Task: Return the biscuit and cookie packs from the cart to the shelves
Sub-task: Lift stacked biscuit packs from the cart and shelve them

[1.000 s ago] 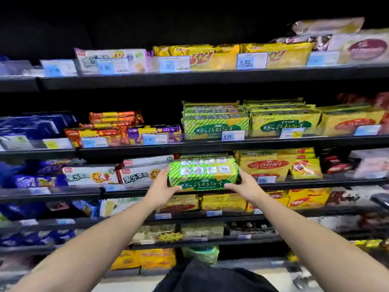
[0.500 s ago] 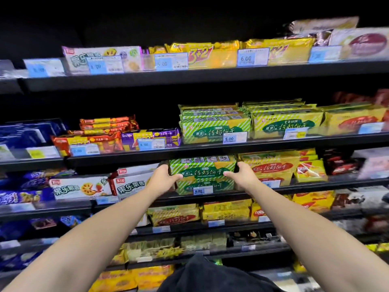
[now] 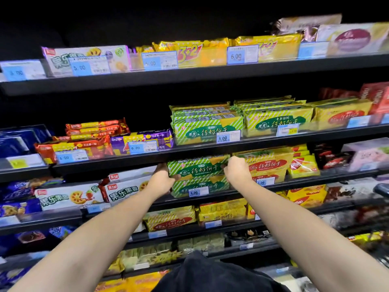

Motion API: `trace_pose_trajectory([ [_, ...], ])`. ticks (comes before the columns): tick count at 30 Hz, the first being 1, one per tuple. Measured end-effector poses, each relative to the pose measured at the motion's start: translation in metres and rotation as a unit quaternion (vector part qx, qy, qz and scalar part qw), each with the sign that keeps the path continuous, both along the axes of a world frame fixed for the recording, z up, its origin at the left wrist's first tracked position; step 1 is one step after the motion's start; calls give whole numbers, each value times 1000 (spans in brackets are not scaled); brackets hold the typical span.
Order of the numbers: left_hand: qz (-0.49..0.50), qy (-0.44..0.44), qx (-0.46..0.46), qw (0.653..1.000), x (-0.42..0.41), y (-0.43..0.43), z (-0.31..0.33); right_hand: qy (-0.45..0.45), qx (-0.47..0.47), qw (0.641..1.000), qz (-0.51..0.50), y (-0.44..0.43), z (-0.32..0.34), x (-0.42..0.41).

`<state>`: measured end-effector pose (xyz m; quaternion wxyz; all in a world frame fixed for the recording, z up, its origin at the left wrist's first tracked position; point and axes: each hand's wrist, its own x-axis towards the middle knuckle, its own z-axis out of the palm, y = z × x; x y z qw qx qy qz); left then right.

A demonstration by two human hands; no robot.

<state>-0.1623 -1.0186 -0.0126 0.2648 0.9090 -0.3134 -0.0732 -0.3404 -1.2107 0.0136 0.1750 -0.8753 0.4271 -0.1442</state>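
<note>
Both hands grip the green biscuit pack by its short ends: L hand curled round the left end, R hand curled over the right. The pack sits on an identical lower pack on the shelf, front face out, prob. not pushed fully back.

Risks, as I judge them: wrapper on wrapper is slick, so if I let go w/ it too far fwd it could slide off past the price tag. Shoving hard could crush biscuits or skew the lower pack. R knuckles sit right against the yellow pack; a careless pull-out may drag it.

Room: v. little clearance under the upper shelf edge. Left has a dark gap before the red-white box, so L hand exits easier. Right is tight.
</note>
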Motion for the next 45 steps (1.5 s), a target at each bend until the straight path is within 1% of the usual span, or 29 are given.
trace_pose_trajectory([
  [2, -15, 1, 27, 1000, 0, -4, 0, 13, 22, 1000, 8, 1, -4, -1],
  [5, -19, -25, 80, 996, -4, -8, 1, 22, 49, 998, 19, 7, -10, -3],
  [8, -13, -55, 109, 992, -10, -4, 2, 44, 51, 997, 40, 14, -10, -9],
  [11, 2, -79, 108, 991, -20, 6, 6, 73, 54, 994, 64, 18, -6, -19],
  [15, 30, -102, 152, 983, -40, 17, 16, 106, 49, 989, 89, 22, 8, -35],
  [18, 13, -100, 147, 984, -58, 29, 21, 132, 54, 984, 108, 30, 18, -46],
  [21, 1, -69, 157, 985, -85, 44, 33, 167, 64, 975, 132, 41, 27, -59],
  [24, 0, -47, 201, 979, -117, 64, 54, 186, 57, 964, 182, 53, 39, -77],
  [27, -7, -36, 246, 968, -145, 86, 69, 231, 30, 943, 237, 67, 45, -90],
  [30, -18, -33, 272, 962, -158, 110, 75, 257, 11, 929, 265, 87, 51, -91],
  [34, -12, -46, 280, 959, -170, 164, 69, 258, 0, 920, 296, 134, 53, -88],
  [38, 43, -8, 278, 960, -179, 247, 62, 268, -2, 903, 335, 203, 52, -72],
  [41, 84, 19, 276, 957, -187, 333, 57, 277, -5, 885, 374, 274, 51, -53],
  [45, 153, 45, 284, 946, -200, 463, 56, 291, -36, 850, 439, 404, 53, -27],
])
